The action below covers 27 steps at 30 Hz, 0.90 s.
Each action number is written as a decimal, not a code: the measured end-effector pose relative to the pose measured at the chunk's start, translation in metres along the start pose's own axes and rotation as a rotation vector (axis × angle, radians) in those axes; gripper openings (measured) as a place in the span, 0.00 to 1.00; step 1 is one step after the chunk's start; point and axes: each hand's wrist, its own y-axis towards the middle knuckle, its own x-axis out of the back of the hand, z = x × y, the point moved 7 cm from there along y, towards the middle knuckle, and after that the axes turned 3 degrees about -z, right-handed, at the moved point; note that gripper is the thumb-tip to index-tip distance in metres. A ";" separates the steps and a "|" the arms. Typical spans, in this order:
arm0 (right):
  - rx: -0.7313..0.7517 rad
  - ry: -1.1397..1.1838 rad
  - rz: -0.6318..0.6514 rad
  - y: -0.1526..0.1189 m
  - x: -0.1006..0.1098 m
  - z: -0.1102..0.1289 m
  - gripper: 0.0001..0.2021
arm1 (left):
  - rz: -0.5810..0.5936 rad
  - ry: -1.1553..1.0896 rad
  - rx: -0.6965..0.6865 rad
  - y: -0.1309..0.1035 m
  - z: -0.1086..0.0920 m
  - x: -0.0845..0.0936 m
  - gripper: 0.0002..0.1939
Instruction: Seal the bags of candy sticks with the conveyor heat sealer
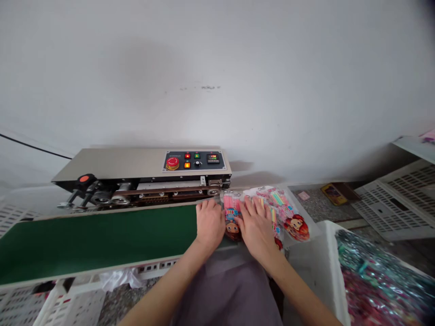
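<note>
My left hand [209,224] rests palm down at the right end of the green conveyor belt [108,240], its fingers bent a little over the clear edge of a plastic packet. Beside it lies that printed packet [233,222], with pink sticks and a cartoon head on it. My right hand [255,224] lies on the packets with its fingers spread, its thumb near the printed packet. Under and right of it, more packets overlap, one showing a red-haired cartoon figure [296,226]. Behind the belt stands a band sealing machine [142,165]; its rollers and band run just beyond my fingertips.
The sealer's control panel [193,161] has a red stop button, lit switches and a display. At right stands a white foam box [331,253] full of shiny teal and pink wrappers. White plastic crates [390,208] and a small printed box [336,194] lie farther back by the wall.
</note>
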 end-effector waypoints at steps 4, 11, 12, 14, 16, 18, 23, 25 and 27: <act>0.021 0.018 0.015 0.001 -0.002 0.004 0.20 | 0.008 0.057 -0.028 0.000 0.002 0.001 0.13; 0.121 0.090 0.040 0.004 0.000 0.022 0.22 | -0.005 0.079 -0.076 -0.004 0.003 -0.001 0.11; 0.123 0.098 0.055 0.003 -0.001 0.023 0.22 | -0.014 0.084 -0.074 -0.005 0.003 -0.001 0.12; 0.094 0.091 0.064 0.003 -0.002 0.022 0.23 | -0.031 0.097 -0.074 -0.007 0.004 -0.003 0.13; 0.070 0.074 0.063 0.002 -0.002 0.020 0.23 | -0.044 0.114 -0.076 -0.007 0.004 -0.003 0.14; 0.061 0.063 0.061 0.002 -0.002 0.019 0.24 | -0.051 0.132 -0.074 -0.008 0.004 -0.001 0.14; 0.064 0.059 0.067 0.001 -0.003 0.020 0.26 | -0.049 0.125 -0.025 -0.008 0.008 0.007 0.13; 0.050 0.055 0.074 0.001 -0.004 0.019 0.25 | -0.082 0.081 -0.001 -0.011 0.011 0.012 0.13; 0.037 0.052 0.076 0.000 -0.006 0.019 0.24 | -0.089 0.007 -0.047 -0.015 0.011 0.013 0.15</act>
